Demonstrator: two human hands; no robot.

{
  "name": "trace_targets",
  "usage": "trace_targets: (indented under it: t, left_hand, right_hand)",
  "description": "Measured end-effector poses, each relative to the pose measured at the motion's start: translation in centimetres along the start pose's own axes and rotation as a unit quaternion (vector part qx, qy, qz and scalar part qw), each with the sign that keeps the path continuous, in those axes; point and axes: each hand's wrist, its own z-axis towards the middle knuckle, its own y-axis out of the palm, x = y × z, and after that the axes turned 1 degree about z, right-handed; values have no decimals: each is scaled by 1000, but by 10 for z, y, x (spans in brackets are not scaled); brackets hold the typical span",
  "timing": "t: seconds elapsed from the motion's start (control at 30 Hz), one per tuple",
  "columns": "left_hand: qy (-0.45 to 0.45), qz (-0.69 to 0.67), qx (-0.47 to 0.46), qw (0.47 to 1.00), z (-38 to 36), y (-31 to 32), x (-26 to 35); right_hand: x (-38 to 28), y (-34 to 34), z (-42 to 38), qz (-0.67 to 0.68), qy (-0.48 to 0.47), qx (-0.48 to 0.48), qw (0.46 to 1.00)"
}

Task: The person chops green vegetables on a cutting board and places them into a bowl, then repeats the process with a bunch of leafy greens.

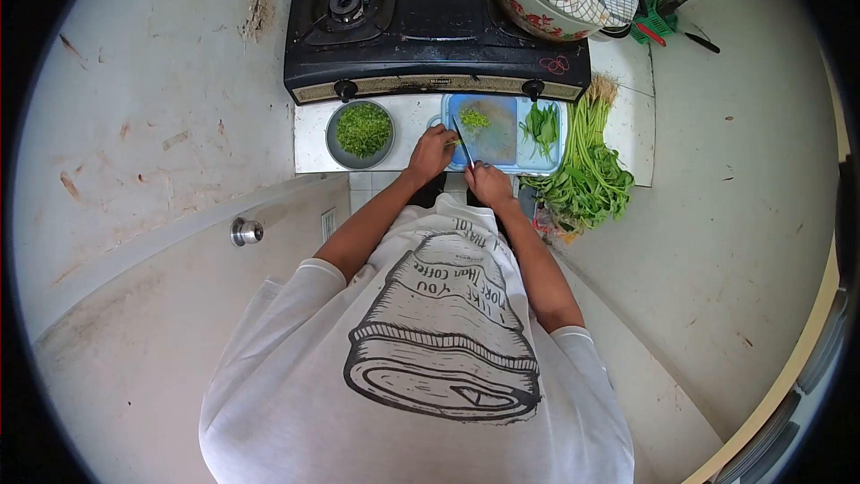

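My right hand (491, 185) is closed around the handle of a knife (462, 141), whose blade lies over the left part of a blue cutting board (563, 145). Just left of the blade, my left hand (433, 154) pinches a few green stems (453, 141) at the board's edge. Beyond the blade sits a small heap of chopped greens (474, 117). Whole green leaves (541, 128) lie on the right part of the board. A grey bowl (363, 162) to the left holds finely chopped greens (362, 129).
A black two-burner stove (439, 0) stands behind the board, with a cloth-topped pot (546, 13) on its right burner. A large bunch of leafy greens (587, 157) hangs over the counter's front edge. A green basket (658, 27) with knives is at back right. Walls close in on both sides.
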Motion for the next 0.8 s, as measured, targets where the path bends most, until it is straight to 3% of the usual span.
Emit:
trace_targets:
  t: [0.8]
  left_hand:
    - [5, -11, -4, 1000, 2, -4, 4]
  right_hand:
    - [-8, -15, -6, -16, 0, 6, 1000]
